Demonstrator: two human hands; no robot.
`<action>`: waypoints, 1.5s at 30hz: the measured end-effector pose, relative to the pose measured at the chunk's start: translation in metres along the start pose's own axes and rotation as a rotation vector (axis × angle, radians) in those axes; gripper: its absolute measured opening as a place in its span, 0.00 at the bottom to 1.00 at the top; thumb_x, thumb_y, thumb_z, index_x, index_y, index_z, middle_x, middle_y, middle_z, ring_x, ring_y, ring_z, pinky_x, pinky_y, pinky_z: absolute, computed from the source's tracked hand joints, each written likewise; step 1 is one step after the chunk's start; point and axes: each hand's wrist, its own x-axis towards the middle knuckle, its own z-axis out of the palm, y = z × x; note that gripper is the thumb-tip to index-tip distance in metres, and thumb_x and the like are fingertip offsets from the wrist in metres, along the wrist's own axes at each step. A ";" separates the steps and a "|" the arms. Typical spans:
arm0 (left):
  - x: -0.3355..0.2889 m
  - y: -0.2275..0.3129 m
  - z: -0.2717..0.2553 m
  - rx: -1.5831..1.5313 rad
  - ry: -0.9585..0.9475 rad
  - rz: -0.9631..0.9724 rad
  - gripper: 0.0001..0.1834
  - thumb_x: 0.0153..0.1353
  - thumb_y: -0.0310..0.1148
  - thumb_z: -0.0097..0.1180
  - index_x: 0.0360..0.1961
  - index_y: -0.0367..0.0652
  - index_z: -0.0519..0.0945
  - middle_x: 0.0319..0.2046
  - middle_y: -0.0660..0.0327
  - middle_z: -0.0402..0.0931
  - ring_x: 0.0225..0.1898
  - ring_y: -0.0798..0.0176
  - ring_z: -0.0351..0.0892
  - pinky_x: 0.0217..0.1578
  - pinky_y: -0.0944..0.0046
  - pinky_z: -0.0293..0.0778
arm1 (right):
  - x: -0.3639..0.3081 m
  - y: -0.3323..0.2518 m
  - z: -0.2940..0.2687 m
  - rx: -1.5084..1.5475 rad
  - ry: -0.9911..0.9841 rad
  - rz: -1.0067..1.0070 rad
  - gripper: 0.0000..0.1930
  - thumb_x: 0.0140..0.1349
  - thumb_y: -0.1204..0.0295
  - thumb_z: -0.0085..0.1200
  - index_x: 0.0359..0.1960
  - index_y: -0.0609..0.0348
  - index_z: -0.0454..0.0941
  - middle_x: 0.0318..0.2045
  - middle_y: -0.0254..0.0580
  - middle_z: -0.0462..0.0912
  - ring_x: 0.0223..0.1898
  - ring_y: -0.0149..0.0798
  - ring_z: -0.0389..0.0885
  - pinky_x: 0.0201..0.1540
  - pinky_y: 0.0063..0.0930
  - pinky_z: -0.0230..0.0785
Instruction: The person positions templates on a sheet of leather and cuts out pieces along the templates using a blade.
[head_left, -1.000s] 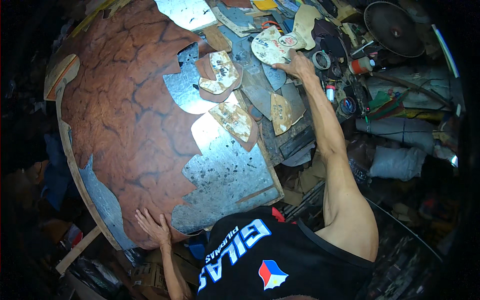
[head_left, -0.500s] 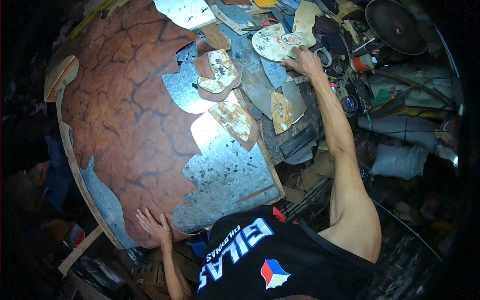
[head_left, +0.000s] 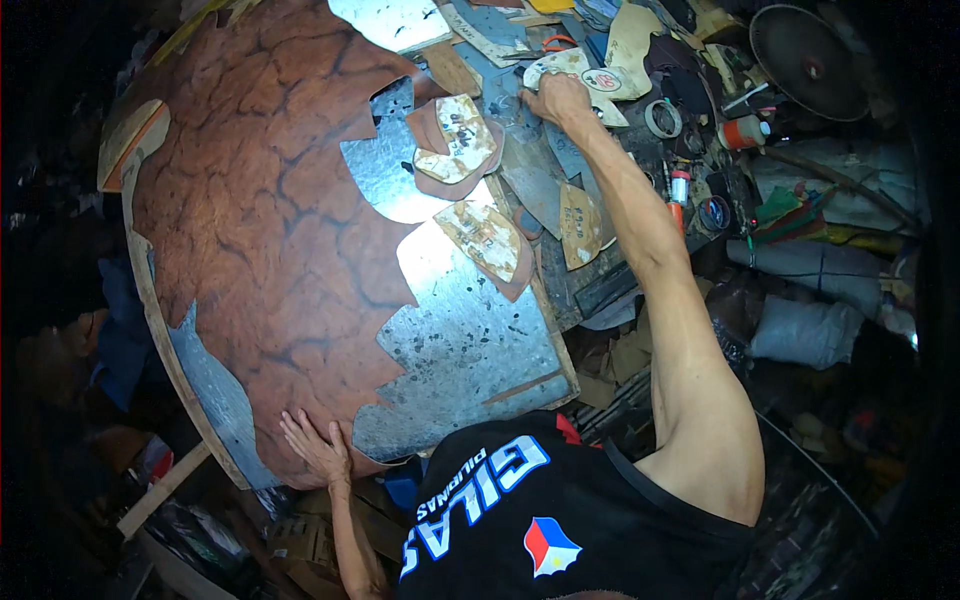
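A large brown hide with dark vein-like markings (head_left: 260,210) is spread over a metal-topped table (head_left: 470,350). My left hand (head_left: 318,450) lies flat on the hide's near edge, fingers spread. At the far right, my right hand (head_left: 562,100) is closed with curled fingers over the cluttered worktop, beside a pale marked pattern piece (head_left: 556,64). Whatever its fingers grip, if anything, is too small to make out. On the metal between the hands lie a notched white pattern (head_left: 462,140) and a stained pattern (head_left: 480,238), both over brown cut pieces.
A tan pattern (head_left: 580,230) lies right of the table. Beyond it are a tape roll (head_left: 662,119), an orange-and-white container (head_left: 744,132) and orange-handled scissors (head_left: 558,43). A round dark fan-like disc (head_left: 808,62) stands at the far right. Wrapped bundles (head_left: 806,328) lie below it.
My right hand has moved left across the pale pattern, and its fingers have curled in. My left hand stays on the hide. The whole view has shifted slightly.
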 end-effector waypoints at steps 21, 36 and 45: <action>0.003 -0.002 0.003 -0.073 0.067 0.010 0.36 0.66 0.51 0.50 0.69 0.42 0.61 0.73 0.45 0.46 0.74 0.40 0.42 0.70 0.40 0.42 | -0.042 0.138 -0.213 0.520 0.539 0.021 0.16 0.64 0.60 0.54 0.45 0.57 0.83 0.30 0.44 0.85 0.27 0.39 0.82 0.29 0.33 0.73; 0.049 -0.049 0.005 -0.216 -0.008 0.372 0.39 0.63 0.57 0.52 0.70 0.47 0.62 0.73 0.49 0.47 0.75 0.43 0.40 0.71 0.41 0.37 | -0.218 0.078 -0.295 1.193 0.402 -0.076 0.18 0.71 0.71 0.46 0.59 0.65 0.74 0.61 0.44 0.73 0.62 0.37 0.71 0.62 0.33 0.65; -0.011 -0.046 0.013 -0.157 -0.020 0.549 0.43 0.63 0.65 0.44 0.71 0.46 0.59 0.74 0.47 0.44 0.75 0.42 0.38 0.72 0.41 0.32 | -0.339 -0.027 -0.330 0.583 0.401 -0.352 0.24 0.59 0.82 0.43 0.60 0.68 0.71 0.62 0.52 0.72 0.58 0.43 0.76 0.60 0.35 0.67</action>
